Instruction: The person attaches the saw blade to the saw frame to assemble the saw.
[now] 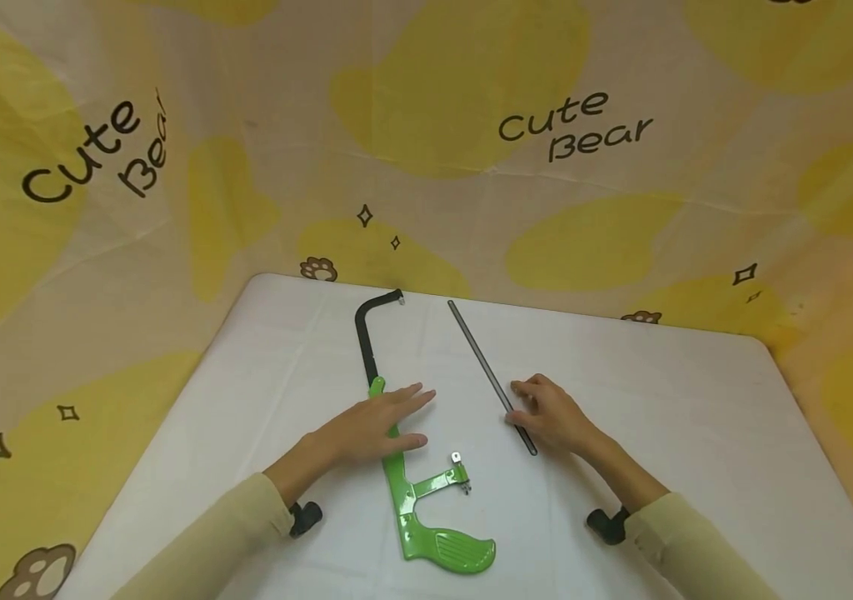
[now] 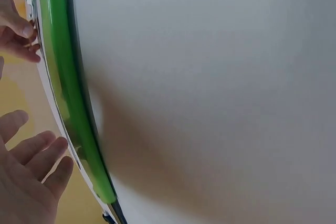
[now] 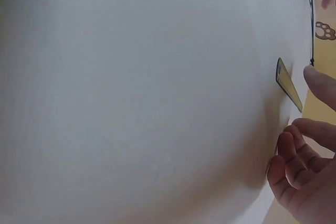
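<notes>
Green grip (image 1: 464, 551) foremost, the saw frame (image 1: 397, 483) lies on the white desk (image 1: 696, 417), its black arm (image 1: 365, 346) stretching away. Over it the left hand (image 1: 377, 423) is spread, fingers nearly straight; whether it touches cannot be told. Well apart, to the right, lies the blade (image 1: 484, 362), slanting. At its near part is the right hand (image 1: 556, 417), thumb and fingers apart, seemingly without a grip. Neither blade end is attached, so I judge no joining done and both ends left loose. Beyond hangs a yellow-patterned cloth (image 1: 426, 92).
</notes>
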{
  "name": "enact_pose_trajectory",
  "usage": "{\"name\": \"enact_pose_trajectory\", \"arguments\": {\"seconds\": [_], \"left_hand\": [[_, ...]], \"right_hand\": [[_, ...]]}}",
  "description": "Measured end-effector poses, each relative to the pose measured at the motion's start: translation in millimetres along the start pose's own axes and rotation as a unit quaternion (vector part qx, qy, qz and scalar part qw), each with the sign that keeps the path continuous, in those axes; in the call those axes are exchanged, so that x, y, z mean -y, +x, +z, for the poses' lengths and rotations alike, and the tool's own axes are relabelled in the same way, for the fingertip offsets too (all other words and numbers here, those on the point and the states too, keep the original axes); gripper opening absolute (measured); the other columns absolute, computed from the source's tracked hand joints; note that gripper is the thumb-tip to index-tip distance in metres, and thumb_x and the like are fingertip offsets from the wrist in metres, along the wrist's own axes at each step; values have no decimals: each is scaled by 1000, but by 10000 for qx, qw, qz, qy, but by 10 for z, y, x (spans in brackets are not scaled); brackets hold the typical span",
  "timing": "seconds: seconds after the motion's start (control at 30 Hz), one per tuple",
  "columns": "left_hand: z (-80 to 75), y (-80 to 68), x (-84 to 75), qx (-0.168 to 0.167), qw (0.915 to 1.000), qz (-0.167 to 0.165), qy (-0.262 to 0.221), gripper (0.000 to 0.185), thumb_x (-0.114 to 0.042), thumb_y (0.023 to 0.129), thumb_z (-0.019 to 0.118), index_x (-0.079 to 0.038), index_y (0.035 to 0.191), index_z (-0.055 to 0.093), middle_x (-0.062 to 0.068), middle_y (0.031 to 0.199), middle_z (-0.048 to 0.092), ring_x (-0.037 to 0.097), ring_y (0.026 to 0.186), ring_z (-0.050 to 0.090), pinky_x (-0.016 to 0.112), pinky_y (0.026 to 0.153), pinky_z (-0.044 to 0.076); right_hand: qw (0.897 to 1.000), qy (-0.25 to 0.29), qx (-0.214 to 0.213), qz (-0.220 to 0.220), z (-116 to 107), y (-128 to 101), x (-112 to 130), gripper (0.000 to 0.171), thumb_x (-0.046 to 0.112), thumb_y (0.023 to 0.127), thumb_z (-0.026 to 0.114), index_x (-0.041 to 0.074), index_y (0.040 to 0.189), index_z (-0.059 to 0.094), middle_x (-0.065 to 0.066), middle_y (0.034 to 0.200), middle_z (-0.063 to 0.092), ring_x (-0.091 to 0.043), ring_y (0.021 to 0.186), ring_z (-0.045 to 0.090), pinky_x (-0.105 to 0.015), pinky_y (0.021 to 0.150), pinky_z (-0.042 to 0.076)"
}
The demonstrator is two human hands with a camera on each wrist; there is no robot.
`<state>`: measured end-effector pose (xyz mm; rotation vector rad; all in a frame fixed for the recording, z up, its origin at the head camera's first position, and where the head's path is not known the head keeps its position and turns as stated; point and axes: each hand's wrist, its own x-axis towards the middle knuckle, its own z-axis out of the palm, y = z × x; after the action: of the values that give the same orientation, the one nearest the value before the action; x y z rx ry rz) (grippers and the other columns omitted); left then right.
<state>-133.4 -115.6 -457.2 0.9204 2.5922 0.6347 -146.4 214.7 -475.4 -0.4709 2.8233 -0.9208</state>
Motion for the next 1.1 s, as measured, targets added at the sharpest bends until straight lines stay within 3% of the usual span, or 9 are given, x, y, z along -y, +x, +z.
{"name": "enact_pose_trajectory", "arguments": {"seconds": [0.37,0.63,0.83,1.1], "left_hand": [[128,-35,-100,66,9992,381,120,66,-54,97,54,-13,148,47,10,148,49,25,138,43,43,112,35],[186,-28,-164,147,9971,747,-61,64,-47,91,67,-4,139,57,8,127,62,18,116,58,34,100,46],[234,-25,-221,394,9948,840,-413,60,-39,89,72,-4,136,60,-1,112,62,8,93,55,24,86,48],[286,-24,-259,545,9918,922,-696,58,-37,88,75,-7,135,61,-8,102,59,5,90,53,21,83,47]], "right_hand": [[9997,219,-108,74,70,23,13,41,12,85,78,-5,121,68,-9,103,60,-18,83,48,-27,64,40],[9997,39,-243,53,75,28,24,34,8,84,78,-3,116,71,-8,100,62,-17,80,49,-27,64,41],[9995,-142,-269,114,69,23,73,31,10,85,77,-3,113,72,-7,99,63,-16,79,51,-28,64,43],[9988,-294,-359,128,90,48,108,29,10,83,79,-1,109,74,-6,97,64,-16,78,54,-30,64,45]]}}
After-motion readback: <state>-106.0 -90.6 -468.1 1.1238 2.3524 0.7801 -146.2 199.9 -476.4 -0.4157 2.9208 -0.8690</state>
